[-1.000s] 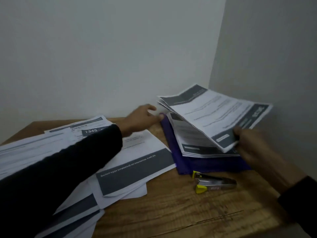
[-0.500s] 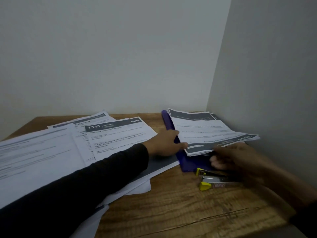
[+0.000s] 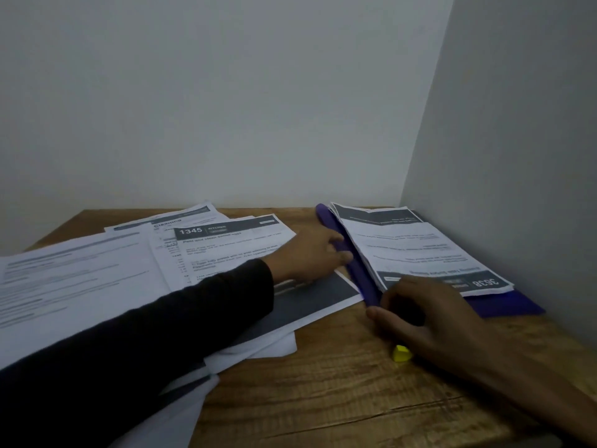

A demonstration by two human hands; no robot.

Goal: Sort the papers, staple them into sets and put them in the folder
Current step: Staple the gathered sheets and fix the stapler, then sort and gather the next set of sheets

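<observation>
With my left hand gripping the folder flap and my right hand loosely curled beside its corner over the stapler, I fear the set sliding out.

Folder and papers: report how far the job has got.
Done: one set of papers lies on the purple folder. In hand: the left hand is at the folder's left edge and the right hand at its near corner, over the stapler. Left: the loose sheets spread across the table remain outside it.
</observation>
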